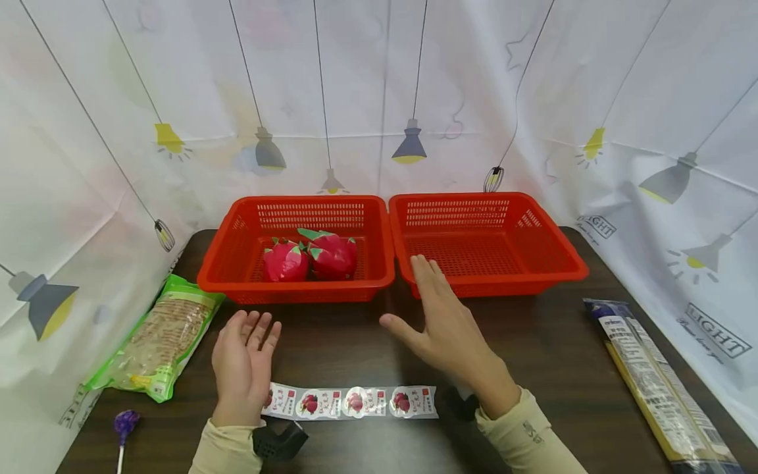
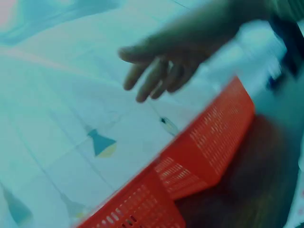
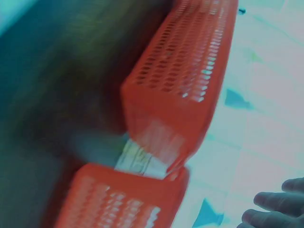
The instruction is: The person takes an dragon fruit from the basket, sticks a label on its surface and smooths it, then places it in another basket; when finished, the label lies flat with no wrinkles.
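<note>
Both hands hang over the dark table with nothing in them. My left hand (image 1: 243,365) is turned palm up, fingers loosely bent, near the left end of a strip of dragon fruit stickers (image 1: 372,402) and overlapping it in the head view. My right hand (image 1: 445,329) has straight fingers and a spread thumb; its fingertips overlap the front rim of the right red basket (image 1: 491,285). Two dragon fruits (image 1: 285,262) (image 1: 333,258), pink with green tips, lie in the left red basket (image 1: 296,293). No fruit shows in the right basket.
A green-edged bag of food (image 1: 168,332) lies at the left, with a purple-wrapped lollipop (image 1: 125,424) in front of it. A long clear packet with yellow contents (image 1: 657,388) lies along the right edge. A white patterned cloth (image 1: 355,85) hangs behind the baskets.
</note>
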